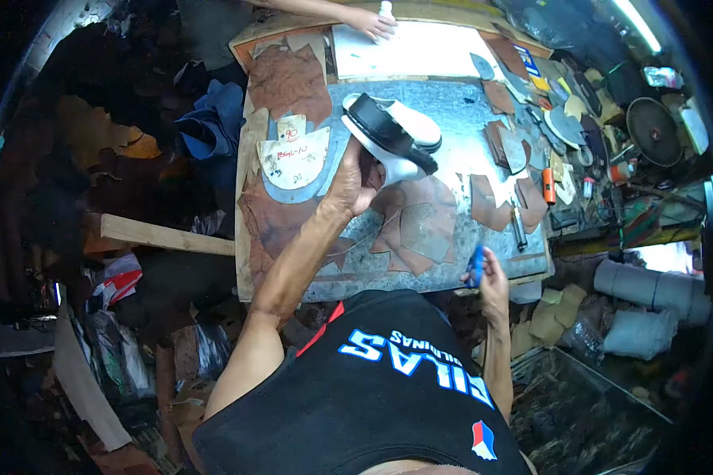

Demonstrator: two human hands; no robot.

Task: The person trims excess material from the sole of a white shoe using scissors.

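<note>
Leather scraps [289, 83] crowd the table [455, 119]; left fingers [365, 198] grip a shoe [379, 127], right fingers [490, 258] apparently a blue object [475, 267]

Worktable [444, 99]: stood at our twelve o'clock; we read the other hours from its middle.
Panel [428, 54]: lay at twelve, along the far edge, another person's hand [375, 25] over it.
Shoe [388, 134]: we had it in our left hand [350, 180], above the tabletop, towards twelve.
Pattern [293, 162]: lay at nine, on a larger cut piece [281, 193].
Leather sheet [289, 83]: lay at ten-thirty, beyond the pattern.
Handled tool [519, 226]: lay at four.
Right hand [493, 277]: we had it at five, by the near edge.
Beam [166, 235]: met the table's side at eight-thirty.
</note>
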